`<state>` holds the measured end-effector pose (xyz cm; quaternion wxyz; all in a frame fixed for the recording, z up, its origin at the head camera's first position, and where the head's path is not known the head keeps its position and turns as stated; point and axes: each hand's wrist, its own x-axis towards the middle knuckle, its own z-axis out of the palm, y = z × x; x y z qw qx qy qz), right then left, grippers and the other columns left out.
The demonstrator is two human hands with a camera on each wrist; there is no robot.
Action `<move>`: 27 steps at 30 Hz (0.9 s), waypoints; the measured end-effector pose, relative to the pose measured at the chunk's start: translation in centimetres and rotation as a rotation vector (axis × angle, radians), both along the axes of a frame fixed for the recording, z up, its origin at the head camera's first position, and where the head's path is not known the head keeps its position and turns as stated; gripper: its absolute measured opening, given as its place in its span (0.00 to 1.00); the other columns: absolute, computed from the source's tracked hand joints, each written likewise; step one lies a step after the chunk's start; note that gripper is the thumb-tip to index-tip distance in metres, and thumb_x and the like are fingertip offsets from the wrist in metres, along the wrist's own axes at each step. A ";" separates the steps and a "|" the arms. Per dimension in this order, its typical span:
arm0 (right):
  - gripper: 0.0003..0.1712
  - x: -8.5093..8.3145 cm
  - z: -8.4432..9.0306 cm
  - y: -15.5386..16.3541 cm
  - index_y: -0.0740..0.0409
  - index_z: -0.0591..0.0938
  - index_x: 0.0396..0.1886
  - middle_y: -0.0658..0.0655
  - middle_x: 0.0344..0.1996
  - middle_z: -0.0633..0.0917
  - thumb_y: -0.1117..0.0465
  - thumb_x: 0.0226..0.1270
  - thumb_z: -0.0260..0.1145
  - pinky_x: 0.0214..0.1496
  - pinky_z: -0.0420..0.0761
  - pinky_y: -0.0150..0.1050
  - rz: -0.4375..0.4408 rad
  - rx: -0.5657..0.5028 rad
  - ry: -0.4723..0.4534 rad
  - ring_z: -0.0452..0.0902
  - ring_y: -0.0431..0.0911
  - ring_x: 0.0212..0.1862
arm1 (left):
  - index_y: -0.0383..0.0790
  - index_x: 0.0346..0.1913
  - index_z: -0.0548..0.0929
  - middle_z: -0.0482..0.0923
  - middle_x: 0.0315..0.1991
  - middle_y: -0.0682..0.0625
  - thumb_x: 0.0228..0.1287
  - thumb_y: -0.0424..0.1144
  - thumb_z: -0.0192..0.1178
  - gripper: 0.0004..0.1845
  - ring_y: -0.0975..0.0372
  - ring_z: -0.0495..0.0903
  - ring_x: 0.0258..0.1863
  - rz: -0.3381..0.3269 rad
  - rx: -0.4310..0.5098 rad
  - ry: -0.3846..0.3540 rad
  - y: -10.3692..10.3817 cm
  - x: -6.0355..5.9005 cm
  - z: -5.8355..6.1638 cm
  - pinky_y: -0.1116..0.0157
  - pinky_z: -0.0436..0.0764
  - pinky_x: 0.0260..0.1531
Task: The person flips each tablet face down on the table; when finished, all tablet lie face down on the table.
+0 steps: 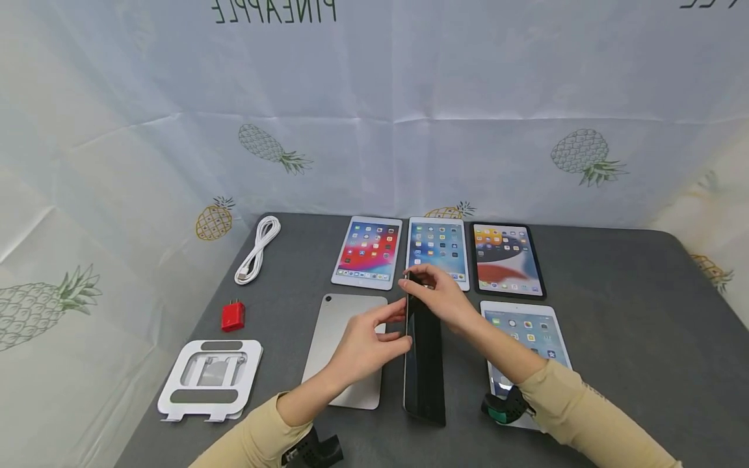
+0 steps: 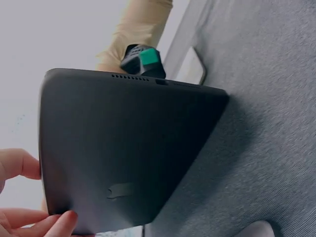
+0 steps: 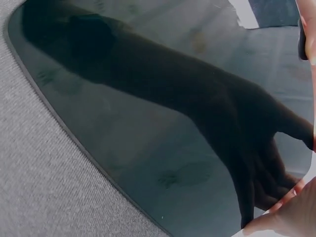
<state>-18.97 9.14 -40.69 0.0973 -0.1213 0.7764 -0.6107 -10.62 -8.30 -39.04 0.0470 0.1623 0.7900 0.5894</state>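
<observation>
A black tablet (image 1: 426, 370) with a faint apple logo on its back (image 2: 118, 190) stands on its long edge on the grey cloth. Its glossy screen (image 3: 123, 148) is dark and mirrors an arm and hand. My left hand (image 1: 370, 343) holds its upper edge near the middle, thumb and fingers spread along it. At the far upper corner, my right hand (image 1: 437, 298) pinches the same tablet. Under the left hand lies a silver tablet (image 1: 333, 325), back up, partly covered. Beneath the right forearm a white-framed tablet (image 1: 529, 318) lies with its screen lit.
Along the back lie a white tablet (image 1: 368, 250), another white tablet (image 1: 437, 247) and a black-framed tablet (image 1: 508, 260), all lit. At left are a coiled white cable (image 1: 257, 250), a red charger plug (image 1: 233, 316) and a folded white stand (image 1: 212, 377). A pineapple-print curtain (image 1: 374, 156) hangs behind.
</observation>
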 end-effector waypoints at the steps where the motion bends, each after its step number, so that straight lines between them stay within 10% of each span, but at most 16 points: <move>1: 0.25 0.0 0.0 0.0 0.66 0.75 0.58 0.61 0.50 0.80 0.55 0.68 0.65 0.56 0.74 0.49 -0.003 -0.018 -0.007 0.74 0.53 0.53 | 0.32 0.65 0.73 0.77 0.59 0.41 0.58 0.30 0.65 0.30 0.54 0.79 0.55 -0.005 -0.005 0.004 0.0 -0.1 0.1 0.63 0.81 0.46; 11: 0.23 -0.3 0.2 -0.2 0.70 0.73 0.58 0.59 0.48 0.78 0.60 0.70 0.62 0.51 0.76 0.36 -0.079 -0.217 -0.130 0.71 0.58 0.54 | 0.36 0.69 0.70 0.74 0.64 0.47 0.62 0.36 0.64 0.31 0.58 0.75 0.60 -0.036 -0.086 0.103 0.6 -0.1 0.7 0.61 0.80 0.50; 19: 0.24 -0.2 -0.4 0.9 0.69 0.73 0.59 0.67 0.56 0.76 0.57 0.71 0.61 0.53 0.76 0.34 -0.059 -0.273 -0.099 0.75 0.44 0.50 | 0.36 0.64 0.76 0.67 0.69 0.47 0.64 0.36 0.63 0.25 0.58 0.66 0.68 -0.070 -0.190 0.477 1.7 0.5 -0.3 0.55 0.72 0.61; 27: 0.24 0.1 -0.8 2.0 0.65 0.72 0.58 0.69 0.59 0.74 0.53 0.72 0.61 0.62 0.72 0.46 -0.083 -0.322 -0.133 0.74 0.47 0.55 | 0.40 0.56 0.81 0.73 0.64 0.50 0.64 0.41 0.64 0.19 0.55 0.64 0.69 -0.182 -0.175 0.688 2.3 1.0 -1.4 0.56 0.68 0.64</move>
